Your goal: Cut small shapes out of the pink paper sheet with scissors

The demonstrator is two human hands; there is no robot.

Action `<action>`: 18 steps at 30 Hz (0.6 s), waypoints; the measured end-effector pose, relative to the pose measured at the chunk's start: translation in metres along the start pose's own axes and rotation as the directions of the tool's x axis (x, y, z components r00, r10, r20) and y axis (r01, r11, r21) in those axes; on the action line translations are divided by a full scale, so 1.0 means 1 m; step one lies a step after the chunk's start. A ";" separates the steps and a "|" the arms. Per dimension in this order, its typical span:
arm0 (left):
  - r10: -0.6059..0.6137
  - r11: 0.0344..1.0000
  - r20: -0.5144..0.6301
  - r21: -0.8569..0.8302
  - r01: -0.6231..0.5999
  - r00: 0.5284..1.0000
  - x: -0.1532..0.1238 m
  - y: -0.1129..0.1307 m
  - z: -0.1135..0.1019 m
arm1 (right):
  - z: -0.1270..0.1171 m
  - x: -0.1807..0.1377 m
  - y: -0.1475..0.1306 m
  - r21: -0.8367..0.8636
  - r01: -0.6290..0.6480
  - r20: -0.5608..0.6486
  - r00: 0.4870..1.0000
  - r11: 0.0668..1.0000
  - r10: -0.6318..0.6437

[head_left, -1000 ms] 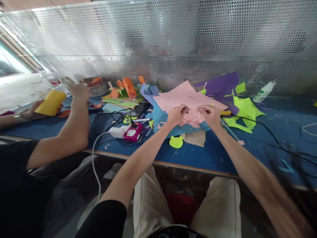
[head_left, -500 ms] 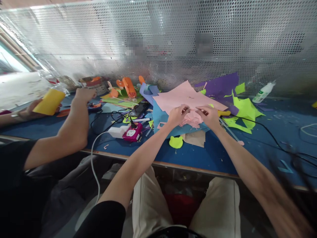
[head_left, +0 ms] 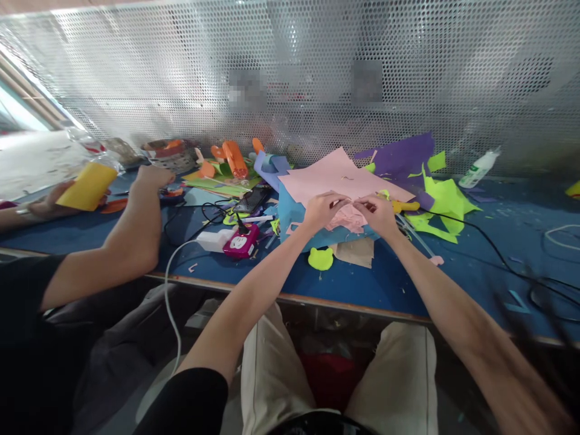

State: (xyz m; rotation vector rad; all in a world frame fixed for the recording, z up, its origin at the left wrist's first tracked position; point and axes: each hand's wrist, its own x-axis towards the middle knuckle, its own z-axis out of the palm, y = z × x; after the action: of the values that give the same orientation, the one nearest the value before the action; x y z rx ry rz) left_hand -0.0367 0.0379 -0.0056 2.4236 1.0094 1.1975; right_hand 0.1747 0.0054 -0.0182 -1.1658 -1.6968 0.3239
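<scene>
1. Hands met over the near edge of the big pink sheet (head_left: 333, 175). The left hand (head_left: 322, 208) and the right hand (head_left: 379, 212) each had their fingers pinched shut on one crumpled pink piece (head_left: 348, 217), held between them just above that sheet.
2. Work on the paper looked well along. A frog-shaped cutout (head_left: 321, 258) lay finished on the table (head_left: 408, 284) just in front of the sheet, with lime scraps (head_left: 446, 202) to its right and purple paper (head_left: 403, 156) behind it.
3. The pink piece was too small to read. It seemed unfinished, perhaps only partly shaped.
4. Well left of the sheet, a co-worker's hand (head_left: 45, 206) held a yellow roll (head_left: 86, 186).
</scene>
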 end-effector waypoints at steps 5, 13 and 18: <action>0.010 0.998 0.001 0.060 -0.010 1.000 -0.001 0.002 -0.003 | -0.001 0.001 0.004 0.003 0.008 0.016 1.000 1.000 -0.008; -0.076 0.970 -0.040 -0.235 0.064 0.996 0.002 0.002 0.006 | 0.009 -0.001 0.002 0.322 -0.166 0.052 0.986 0.932 0.157; -0.047 0.920 0.049 -0.387 0.062 0.998 0.001 -0.001 0.018 | 0.017 -0.006 0.003 0.356 -0.226 0.137 0.972 0.907 0.189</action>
State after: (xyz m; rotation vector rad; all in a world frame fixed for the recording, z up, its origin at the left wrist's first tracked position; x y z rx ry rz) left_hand -0.0228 0.0409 -0.0174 2.0856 0.7376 1.1956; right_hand 0.1621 0.0076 -0.0313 -1.0592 -1.5110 0.8122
